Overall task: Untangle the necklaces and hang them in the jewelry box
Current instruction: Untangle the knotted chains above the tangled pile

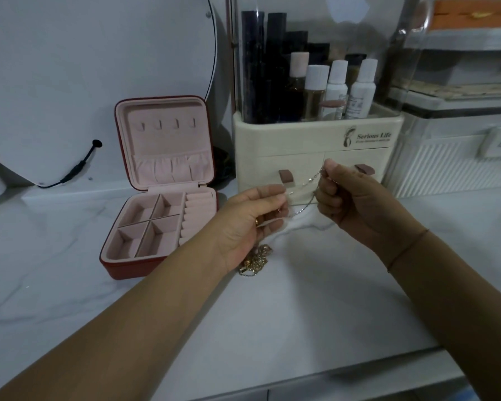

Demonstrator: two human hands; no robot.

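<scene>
While the silver chain (310,180) is stretched between both hands, bench (301,299): white marble-look top, carries everything; wall behind plain, light dim.
mirror (99,68): round, leaning at back left, black cable trailing from it.
organizer (315,146): cream cosmetic case, bottles under a clear hood, right behind the hands.
jewelry box (122,267): red shell, pink lining, open, lid upright, left of the hands, compartments bare.
left hand (249,224): nearer the box, just beside its right edge; fingers (272,191) pinch the chain's lower end.
right hand (356,204): held slightly higher; fingers (329,195) curled round the chain's upper end, thumb on top.
gold necklaces (256,260): bunched heap on the bench, partly under the left wrist, looks tangled.
chain axis: diagonal, low at left, high at right; a second strand sags below it.
hooks (167,124): four in the lid, none loaded; up and left of the chain.
next, judged: silver one looks free, so it goes left to a hook; left hand leads.
</scene>
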